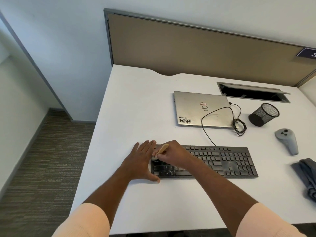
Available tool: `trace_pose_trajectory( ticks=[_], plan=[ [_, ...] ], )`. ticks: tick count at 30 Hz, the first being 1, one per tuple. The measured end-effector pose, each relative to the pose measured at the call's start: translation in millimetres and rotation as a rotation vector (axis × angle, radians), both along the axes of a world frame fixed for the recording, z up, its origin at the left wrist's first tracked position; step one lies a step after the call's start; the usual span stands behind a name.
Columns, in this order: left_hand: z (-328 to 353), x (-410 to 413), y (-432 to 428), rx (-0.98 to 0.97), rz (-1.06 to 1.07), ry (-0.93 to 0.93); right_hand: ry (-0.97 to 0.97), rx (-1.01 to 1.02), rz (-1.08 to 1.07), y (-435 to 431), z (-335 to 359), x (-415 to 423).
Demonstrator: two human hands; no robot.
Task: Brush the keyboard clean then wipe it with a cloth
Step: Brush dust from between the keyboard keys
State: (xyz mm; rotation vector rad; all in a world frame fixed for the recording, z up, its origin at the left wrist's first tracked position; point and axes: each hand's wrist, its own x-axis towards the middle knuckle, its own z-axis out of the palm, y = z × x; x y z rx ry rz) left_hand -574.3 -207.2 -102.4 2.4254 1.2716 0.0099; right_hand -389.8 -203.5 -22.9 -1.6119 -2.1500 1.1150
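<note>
While the right hand (172, 155) grips a wooden-handled brush (163, 149), bristles on the keyboard's (222, 161) leftmost keys, the left hand (141, 162) lies flat, fingers straight, against that end. Keyboard: black, near the counter's (136, 103) front edge. Cloth (306, 174): grey, bunched, far right, apart.

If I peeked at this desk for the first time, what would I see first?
Two hands meet at the left end of the flat black keyboard: the right hand grips a small wooden-handled brush on the keys while the left hand lies flat beside them. Behind sits a closed silver laptop, and a crumpled blue-grey cloth waits at the far right.
</note>
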Motion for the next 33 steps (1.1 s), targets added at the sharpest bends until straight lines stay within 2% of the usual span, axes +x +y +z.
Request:
trace_pose_trajectory(
  ticks=[6, 11, 16, 23, 29, 33],
  plan=[
    [2.0, -0.5, 0.5, -0.003, -0.005, -0.009, 0.002, -0.035, 0.034, 1.7, 3.8, -5.2],
    [0.9, -1.1, 1.3, 0.001, -0.003, -0.003, -0.155, -0.055, 0.161, 5.0, 8.6, -2.5],
    [0.2, -0.7, 2.4, -0.005, -0.018, 0.016, -0.083, -0.059, 0.117, 6.1, 14.5, -1.2],
    [1.7, 2.2, 5.5, 0.016, -0.055, 0.079, -0.309, -0.147, 0.158, 20.4, 16.5, 28.1],
    [5.0, 13.2, 10.0, 0.017, -0.119, 0.076, -0.169, -0.122, 0.167, 7.3, 20.1, 17.4],
    [8.0, 24.0, 10.5, 0.056, -0.168, 0.148, -0.33, -0.138, 0.185, 9.8, 19.0, 40.1]
  ],
)
